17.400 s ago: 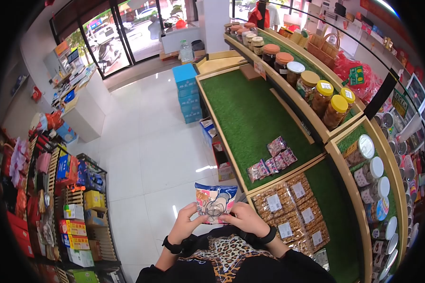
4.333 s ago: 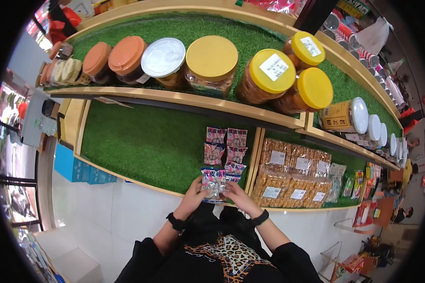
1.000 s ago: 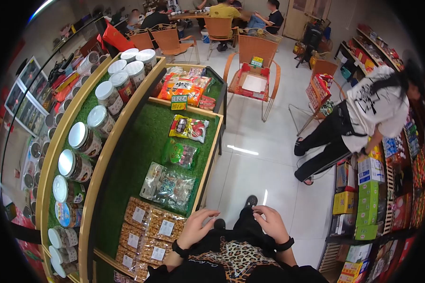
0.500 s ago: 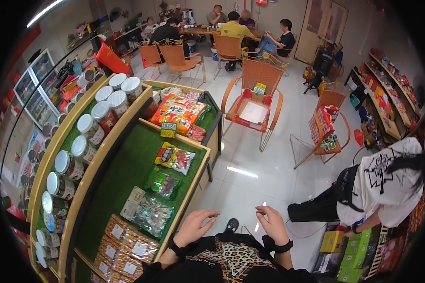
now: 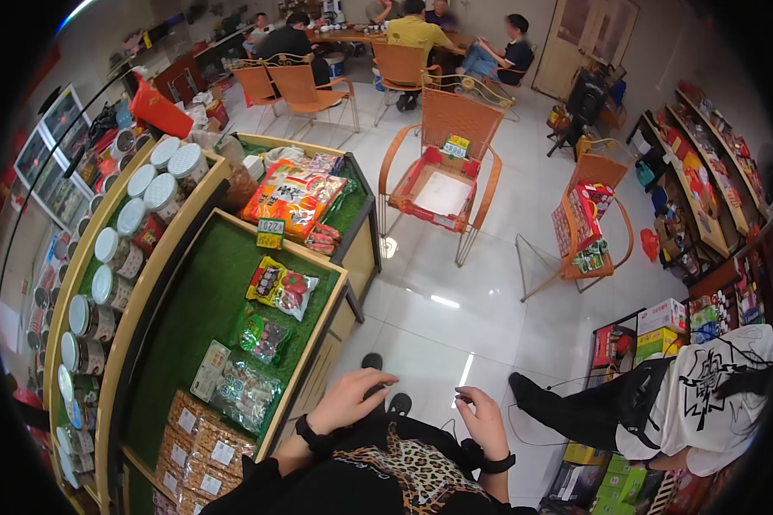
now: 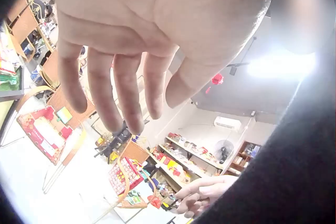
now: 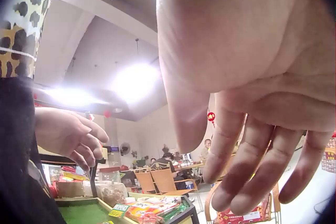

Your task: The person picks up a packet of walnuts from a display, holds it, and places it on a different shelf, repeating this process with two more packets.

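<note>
In the head view my left hand [image 5: 348,402] hangs before the black shirt, beside the edge of a green-lined display counter [image 5: 167,318]. My right hand [image 5: 484,421] is held level with it, above the tiled floor. Both hands have loosely bent fingers and hold nothing; each wrist view shows a bare palm, the left palm [image 6: 126,19] and the right palm [image 7: 236,50]. Nearest the left hand on the counter lie a clear bag [image 5: 247,396], packs of brown clustered snacks [image 5: 199,455], a green bag [image 5: 264,338] and a yellow-and-red bag [image 5: 283,288].
White-lidded jars [image 5: 112,283] line the upper shelf at left. Ahead stand a wicker armchair [image 5: 455,129] with a red box on it and a second chair [image 5: 588,232]. A person in a white top [image 5: 704,403] bends at the right shelves; several people sit at a far table.
The printed snack packet gripped earlier, then held over the counter among similar packets, is no longer in my hands. The view has turned toward the chairs, and the counter has shifted left and nearer.
</note>
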Motion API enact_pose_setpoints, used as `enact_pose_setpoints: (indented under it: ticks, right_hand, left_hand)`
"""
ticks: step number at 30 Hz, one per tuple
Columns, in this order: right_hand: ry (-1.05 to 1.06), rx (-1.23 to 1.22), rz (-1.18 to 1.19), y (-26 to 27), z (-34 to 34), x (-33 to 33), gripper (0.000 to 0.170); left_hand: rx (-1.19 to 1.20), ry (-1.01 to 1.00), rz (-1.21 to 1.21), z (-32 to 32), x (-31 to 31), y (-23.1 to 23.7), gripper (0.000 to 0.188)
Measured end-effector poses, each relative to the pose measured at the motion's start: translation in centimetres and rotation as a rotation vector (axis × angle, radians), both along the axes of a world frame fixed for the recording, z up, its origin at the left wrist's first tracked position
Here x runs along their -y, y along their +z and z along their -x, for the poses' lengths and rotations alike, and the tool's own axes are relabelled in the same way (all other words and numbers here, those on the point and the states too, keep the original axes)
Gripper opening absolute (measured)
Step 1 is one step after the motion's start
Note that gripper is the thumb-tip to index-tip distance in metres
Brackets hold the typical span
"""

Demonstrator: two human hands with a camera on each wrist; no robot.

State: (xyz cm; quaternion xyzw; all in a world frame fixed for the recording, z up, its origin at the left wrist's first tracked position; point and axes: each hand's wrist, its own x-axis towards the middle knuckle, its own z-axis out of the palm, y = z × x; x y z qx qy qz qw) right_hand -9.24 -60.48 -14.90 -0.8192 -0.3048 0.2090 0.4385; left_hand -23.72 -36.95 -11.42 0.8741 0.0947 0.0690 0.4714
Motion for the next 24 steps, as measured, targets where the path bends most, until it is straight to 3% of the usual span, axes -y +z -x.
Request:
enact_pose_setpoints:
  ticks: [5,10,17,24]
  right_hand:
    - [-0.104,-0.011,0.0,0.2,-2.0,-0.2,0.021]
    - [-0.164,-0.016,-0.023,0.5,-5.6,-2.6,0.021]
    - [-0.112,0.076,-0.056,1.8,-12.9,-10.0,0.02]
    - [-0.008,0.166,-0.114,3.3,-18.6,-18.7,0.02]
  left_hand:
    - [0.026,-0.052,0.034,-3.9,-1.6,-0.8,0.024]
    - [0.104,0.03,0.011,-8.4,-5.5,-1.3,0.025]
    - [0.214,0.104,0.0,-14.1,-13.2,-0.1,0.025]
    - [0.179,0.19,-0.018,-16.1,-19.6,0.0,0.025]
